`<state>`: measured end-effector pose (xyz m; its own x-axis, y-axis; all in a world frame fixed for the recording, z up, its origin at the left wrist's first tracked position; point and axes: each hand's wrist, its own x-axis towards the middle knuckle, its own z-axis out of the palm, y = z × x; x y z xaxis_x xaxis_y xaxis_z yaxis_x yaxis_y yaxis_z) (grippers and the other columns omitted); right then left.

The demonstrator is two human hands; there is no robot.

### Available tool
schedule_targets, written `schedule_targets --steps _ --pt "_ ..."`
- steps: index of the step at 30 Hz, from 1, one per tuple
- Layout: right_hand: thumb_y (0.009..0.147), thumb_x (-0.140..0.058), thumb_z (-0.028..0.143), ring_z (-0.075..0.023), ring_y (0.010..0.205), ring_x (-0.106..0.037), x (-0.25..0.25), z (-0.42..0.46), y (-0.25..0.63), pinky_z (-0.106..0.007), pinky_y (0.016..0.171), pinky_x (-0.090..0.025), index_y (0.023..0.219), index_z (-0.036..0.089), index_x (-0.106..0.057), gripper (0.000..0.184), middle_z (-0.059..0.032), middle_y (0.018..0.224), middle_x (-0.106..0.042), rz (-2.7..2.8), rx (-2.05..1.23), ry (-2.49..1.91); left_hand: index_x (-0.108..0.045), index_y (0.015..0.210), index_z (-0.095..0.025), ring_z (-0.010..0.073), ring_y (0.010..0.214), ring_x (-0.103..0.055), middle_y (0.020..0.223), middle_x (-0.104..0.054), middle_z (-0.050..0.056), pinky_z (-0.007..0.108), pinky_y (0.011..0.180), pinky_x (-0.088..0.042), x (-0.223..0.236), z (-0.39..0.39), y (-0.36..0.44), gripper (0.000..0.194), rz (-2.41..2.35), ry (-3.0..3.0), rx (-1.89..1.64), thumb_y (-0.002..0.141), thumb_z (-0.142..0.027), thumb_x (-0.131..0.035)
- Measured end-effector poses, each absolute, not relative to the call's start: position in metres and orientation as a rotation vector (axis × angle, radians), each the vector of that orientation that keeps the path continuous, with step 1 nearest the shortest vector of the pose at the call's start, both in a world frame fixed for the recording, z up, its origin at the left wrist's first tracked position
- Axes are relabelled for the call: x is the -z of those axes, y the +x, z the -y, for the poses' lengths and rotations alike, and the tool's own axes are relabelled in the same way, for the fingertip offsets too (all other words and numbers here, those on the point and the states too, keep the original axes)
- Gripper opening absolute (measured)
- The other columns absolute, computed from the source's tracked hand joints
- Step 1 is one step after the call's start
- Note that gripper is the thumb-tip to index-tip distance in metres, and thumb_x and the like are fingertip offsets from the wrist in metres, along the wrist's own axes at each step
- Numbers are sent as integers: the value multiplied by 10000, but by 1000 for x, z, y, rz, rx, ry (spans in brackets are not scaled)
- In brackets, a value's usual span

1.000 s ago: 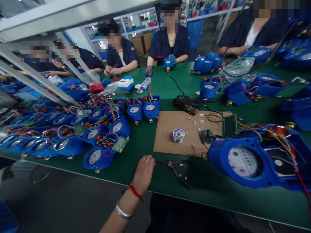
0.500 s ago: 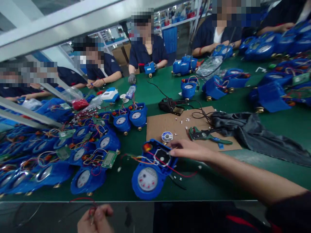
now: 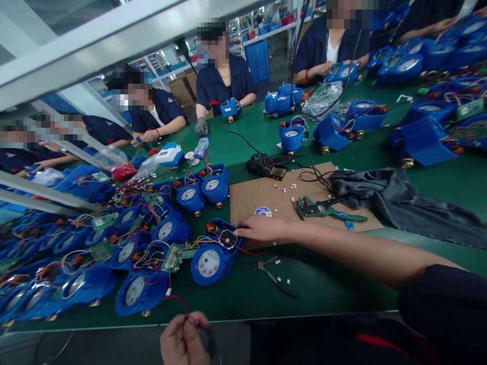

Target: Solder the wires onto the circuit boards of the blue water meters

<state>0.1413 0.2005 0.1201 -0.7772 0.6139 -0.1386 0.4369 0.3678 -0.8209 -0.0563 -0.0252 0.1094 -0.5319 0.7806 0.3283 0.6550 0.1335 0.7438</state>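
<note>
My right hand (image 3: 261, 228) grips the far rim of an opened blue water meter (image 3: 196, 271), fingers over the edge of its housing. The meter lies on the green table with its round dial toward me; wires and a dark inner compartment show. Close to its left is another water meter (image 3: 134, 293) with a green circuit board (image 3: 173, 258) hanging by wires. Over the table's front edge, my left hand (image 3: 183, 338) is closed, pinching a thin red wire (image 3: 178, 300) between thumb and fingers. Small cutting pliers (image 3: 274, 278) lie right of the held meter.
Rows of blue meters (image 3: 72, 243) crowd the left. A cardboard sheet (image 3: 247, 195) bears a solder spool (image 3: 263, 212), green wire strippers (image 3: 323, 209) and a black soldering device (image 3: 261, 165). A dark cloth (image 3: 399, 203) lies to the right. Co-workers sit across the table.
My right hand has shifted the water meter left and away from me, beside the other meters. The pliers now show uncovered. My left hand has moved right with the red wire.
</note>
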Motion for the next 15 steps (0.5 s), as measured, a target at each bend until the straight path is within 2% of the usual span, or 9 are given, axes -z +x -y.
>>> schedule_targets --steps 4,7,11,13,15 --pt "929 -385 402 -236 962 -603 -145 -198 175 -340 838 -433 1123 127 -613 406 -123 1069 -657 2521 -868 -1058 -510 1022 -159 162 699 -648 694 -646 11 272 655 -518 -109 16 -35 276 -2246 1531 -1241 905 -397 -433" --pt "930 -394 295 -201 866 -618 -146 -187 223 -301 761 -445 1113 153 -601 311 -96 1009 -656 2532 -588 -1342 -542 1094 -178 159 794 -658 757 -669 16 270 716 -527 -108 10 -17 246 -2110 1825 -1030 933 -294 -396" --pt "920 -399 258 -207 787 -625 -116 -160 280 -290 647 -449 1006 142 -615 260 -118 973 -630 2668 -371 -1666 -532 1116 -179 165 844 -641 907 -665 61 290 762 -537 -94 -13 18 265 -1589 2288 -697 916 -128 -366" --pt "930 -377 271 -201 737 -627 -98 -147 294 -288 594 -445 1031 154 -606 277 -118 980 -618 2674 -310 -1752 -529 1104 -138 202 915 -625 973 -645 102 357 841 -526 -82 -30 40 304 -1541 2414 -504 881 -46 -344" --pt "941 -344 253 -197 726 -628 -85 -137 300 -292 593 -452 1092 173 -586 296 -109 996 -609 2634 -265 -1763 -533 1077 -105 237 920 -616 962 -630 127 409 838 -524 -73 -46 60 315 -1629 2459 -281 851 -2 -340"
